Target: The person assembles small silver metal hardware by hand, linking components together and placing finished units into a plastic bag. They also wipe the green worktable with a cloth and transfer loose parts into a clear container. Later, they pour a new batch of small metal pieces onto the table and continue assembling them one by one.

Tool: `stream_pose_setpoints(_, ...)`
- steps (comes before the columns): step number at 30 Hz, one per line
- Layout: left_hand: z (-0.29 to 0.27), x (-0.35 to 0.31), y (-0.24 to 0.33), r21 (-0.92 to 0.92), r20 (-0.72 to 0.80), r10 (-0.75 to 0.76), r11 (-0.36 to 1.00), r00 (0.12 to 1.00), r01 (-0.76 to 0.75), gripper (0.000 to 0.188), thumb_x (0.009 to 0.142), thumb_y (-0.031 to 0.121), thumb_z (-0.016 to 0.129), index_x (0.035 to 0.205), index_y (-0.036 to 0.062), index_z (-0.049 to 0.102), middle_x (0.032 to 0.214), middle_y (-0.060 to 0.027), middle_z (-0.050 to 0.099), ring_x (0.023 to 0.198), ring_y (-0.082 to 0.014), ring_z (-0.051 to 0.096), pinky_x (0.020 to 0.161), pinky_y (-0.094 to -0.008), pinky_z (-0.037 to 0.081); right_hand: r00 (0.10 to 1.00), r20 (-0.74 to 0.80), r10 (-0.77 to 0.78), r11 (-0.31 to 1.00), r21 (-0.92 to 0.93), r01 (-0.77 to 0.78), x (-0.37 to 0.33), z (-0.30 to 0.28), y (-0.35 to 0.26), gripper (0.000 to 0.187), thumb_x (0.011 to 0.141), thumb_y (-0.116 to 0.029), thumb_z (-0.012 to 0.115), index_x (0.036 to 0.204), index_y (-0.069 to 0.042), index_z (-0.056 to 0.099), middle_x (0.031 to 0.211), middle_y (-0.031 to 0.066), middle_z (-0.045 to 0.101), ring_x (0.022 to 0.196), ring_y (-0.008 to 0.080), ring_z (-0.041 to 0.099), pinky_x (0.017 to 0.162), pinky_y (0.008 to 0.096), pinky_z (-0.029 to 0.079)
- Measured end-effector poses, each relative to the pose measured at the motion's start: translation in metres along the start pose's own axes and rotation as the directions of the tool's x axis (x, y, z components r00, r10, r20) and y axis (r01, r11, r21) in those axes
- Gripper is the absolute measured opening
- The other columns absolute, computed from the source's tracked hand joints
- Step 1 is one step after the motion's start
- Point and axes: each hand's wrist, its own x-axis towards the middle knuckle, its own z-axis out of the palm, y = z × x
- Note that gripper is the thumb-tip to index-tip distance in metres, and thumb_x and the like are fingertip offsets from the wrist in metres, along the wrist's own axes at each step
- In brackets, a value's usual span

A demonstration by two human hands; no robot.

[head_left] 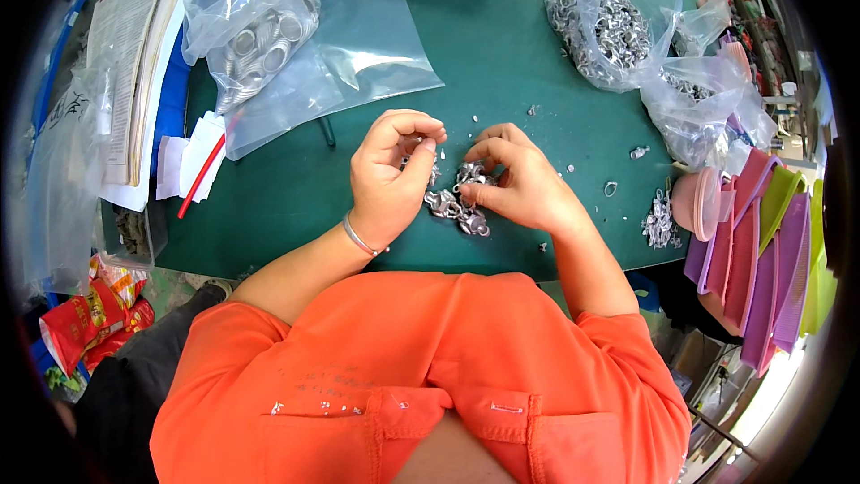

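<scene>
A small heap of silvery metal parts point(457, 211), some round and some ring-like, lies on the green tabletop in front of me. Just left of it, my left hand point(392, 175) is curled, thumb against fingers, with a bit of shiny metal showing inside the curl. The fingers of my right hand point(521, 181) bend down over the heap's right side, thumb and fingertips closing on metal parts there. Exactly which piece each hand grips is hidden by the fingers. A metal bangle point(358, 235) circles my left wrist.
A clear bag of metal rings point(266, 47) lies back left, near a red pen point(202, 181) and stacked papers point(134, 81). Back right stand bags of small metal parts point(602, 27). Colourful plastic baskets point(757, 242) hang over the right edge, by a small pile of metal pieces point(660, 222).
</scene>
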Motion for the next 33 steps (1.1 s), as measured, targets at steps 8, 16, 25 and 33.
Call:
stream_pose_setpoints(8,0.002,0.000,-0.002,0.047,0.012,0.013,0.999,1.000,-0.013,0.016,0.081,-0.010,0.052,0.095,-0.0011,0.055,0.096,-0.0064,0.054,0.084,-0.0127,0.057,0.069,-0.0223,0.048,0.947,-0.201,-0.251,0.967,-0.009,0.255,0.009,0.027,0.012,0.021,0.067,-0.004,0.068,0.085,-0.001,0.057,0.098,0.0106,0.055,0.086,0.0226,0.057,0.072,0.0317,0.048)
stream_pose_setpoints(16,0.003,0.001,0.003,0.080,0.111,-0.140,0.988,0.984,0.132,0.024,0.080,0.003,0.066,0.101,-0.0010,0.056,0.096,-0.0064,0.055,0.076,-0.0093,0.059,0.064,-0.0216,0.050,0.785,-0.513,-0.348,0.844,0.193,0.500,0.014,0.032,0.002,0.046,0.064,0.007,0.069,0.106,-0.003,0.051,0.103,0.0112,0.051,0.087,0.0205,0.056,0.071,0.0277,0.048)
stream_pose_setpoints(25,0.001,0.003,0.008,-0.315,0.131,-0.239,0.910,0.962,0.269,0.021,0.090,0.009,0.055,0.108,-0.0025,0.053,0.100,-0.0133,0.062,0.085,-0.0163,0.062,0.074,-0.0280,0.052,0.896,-0.415,-0.160,0.896,0.319,0.308,0.001,0.026,0.007,0.026,0.073,-0.008,0.072,0.095,-0.001,0.062,0.083,0.0078,0.061,0.073,0.0141,0.058,0.065,0.0258,0.047)
stream_pose_setpoints(33,-0.003,0.003,0.009,-0.136,0.098,-0.236,0.959,0.967,0.248,0.021,0.087,0.006,0.059,0.106,-0.0030,0.059,0.097,-0.0084,0.063,0.080,-0.0132,0.063,0.066,-0.0230,0.052,0.876,-0.482,-0.006,0.834,0.481,0.270,-0.005,0.025,0.003,0.011,0.077,-0.002,0.068,0.086,0.002,0.066,0.080,0.0067,0.063,0.071,0.0108,0.058,0.064,0.0221,0.046)
